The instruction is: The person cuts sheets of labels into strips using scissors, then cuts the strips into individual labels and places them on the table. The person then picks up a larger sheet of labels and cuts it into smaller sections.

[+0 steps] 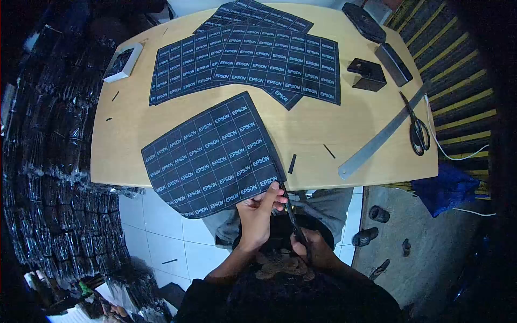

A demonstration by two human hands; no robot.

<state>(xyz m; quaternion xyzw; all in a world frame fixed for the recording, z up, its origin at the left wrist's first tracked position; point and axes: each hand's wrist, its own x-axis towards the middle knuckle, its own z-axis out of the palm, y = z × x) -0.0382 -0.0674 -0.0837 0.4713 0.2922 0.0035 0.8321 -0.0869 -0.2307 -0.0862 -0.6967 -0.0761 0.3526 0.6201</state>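
My left hand (257, 216) pinches the near right corner of a black sheet (202, 153) printed with a grid of white EPSON labels. Its thumb lies on top, and the sheet overhangs the table's front edge. In my right hand (313, 247) is a pair of dark scissors (293, 218), fingers wrapped round the handles. The blades point away from me along the sheet's right edge, where a thin dark strip runs beside them. How far apart the blades are is hard to make out.
More printed sheets (280, 59) overlap at the table's back. A steel ruler (377, 137), other scissors (419, 134), a black block (368, 74) and a dark case (363, 22) lie right. A white box (123, 63) stands left, offcuts (292, 163) lie about, and wrapped bundles (59, 226) are stacked left.
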